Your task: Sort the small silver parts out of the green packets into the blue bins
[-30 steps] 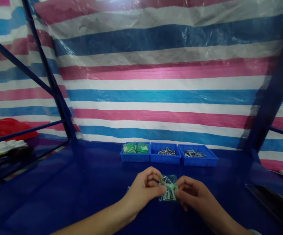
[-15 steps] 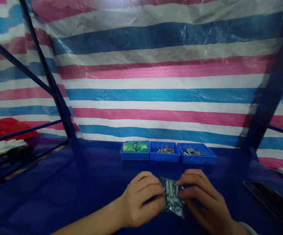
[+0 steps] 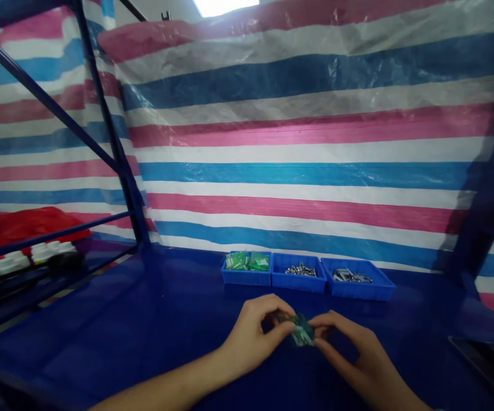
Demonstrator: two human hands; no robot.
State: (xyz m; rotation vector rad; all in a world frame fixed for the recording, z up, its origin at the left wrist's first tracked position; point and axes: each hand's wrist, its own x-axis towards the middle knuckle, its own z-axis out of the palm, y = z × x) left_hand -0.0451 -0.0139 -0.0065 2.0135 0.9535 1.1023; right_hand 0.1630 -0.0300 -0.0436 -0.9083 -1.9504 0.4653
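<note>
Between my two hands, above the blue tabletop, is a small clear plastic bag (image 3: 302, 333) with pale and metallic small parts in it. My left hand (image 3: 260, 330) pinches the bag's left side between thumb and fingers. On the other side, the thumb and fingertips of my right hand (image 3: 349, 348) close on its right edge. The bag is bunched up and slightly blurred, so the parts inside cannot be told exactly.
Beyond my hands stand three blue bins: one with green-tinted packets (image 3: 247, 261), one with small metal parts (image 3: 300, 269), one with longer metal pieces (image 3: 351, 275). A dark flat object (image 3: 486, 365) lies at right. White-capped items and red cloth (image 3: 28, 225) are at left, behind blue frame bars.
The bag has gone from spread fairly flat to bunched and tilted, and my fingers have shifted to pinch its sides. The whole view has moved slightly left and up.
</note>
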